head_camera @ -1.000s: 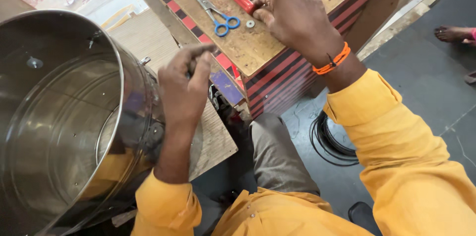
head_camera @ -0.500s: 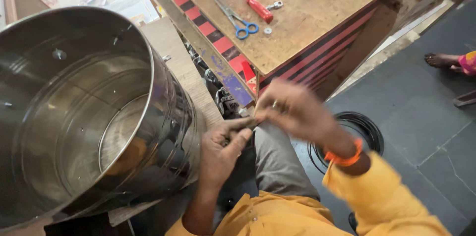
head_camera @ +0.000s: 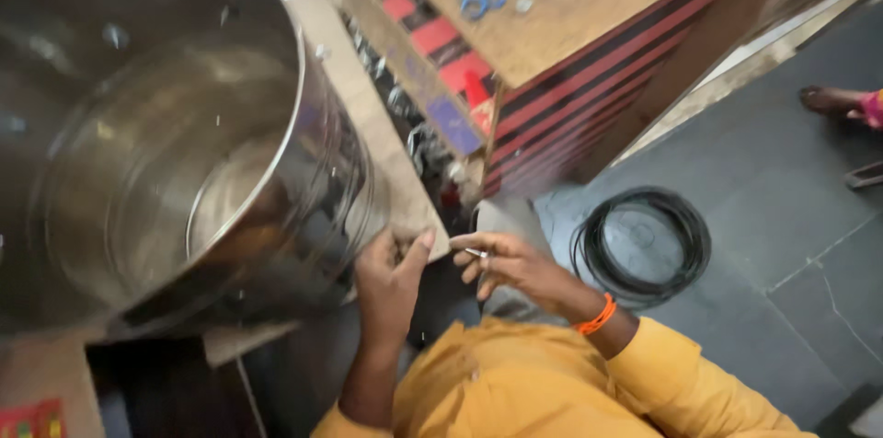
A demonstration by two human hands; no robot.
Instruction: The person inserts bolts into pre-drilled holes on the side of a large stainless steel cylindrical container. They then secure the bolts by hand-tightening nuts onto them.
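Right hand [head_camera: 515, 268] pinches a small metal fastener [head_camera: 475, 253] between thumb and fingers, just beside the steel drum [head_camera: 166, 144]; not yet fitted, by appearance. Left hand [head_camera: 391, 277], fingers loosely curled, rests against the drum's lower wall at the board edge [head_camera: 409, 208].

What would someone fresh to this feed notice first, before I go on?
The big shiny steel drum fills the left half, lying tilted with its open mouth toward the camera on a wooden board. Just below its rim, the left hand rests at the board's corner while the right hand pinches a small metal piece. A coil of black cable lies on the dark floor to the right.
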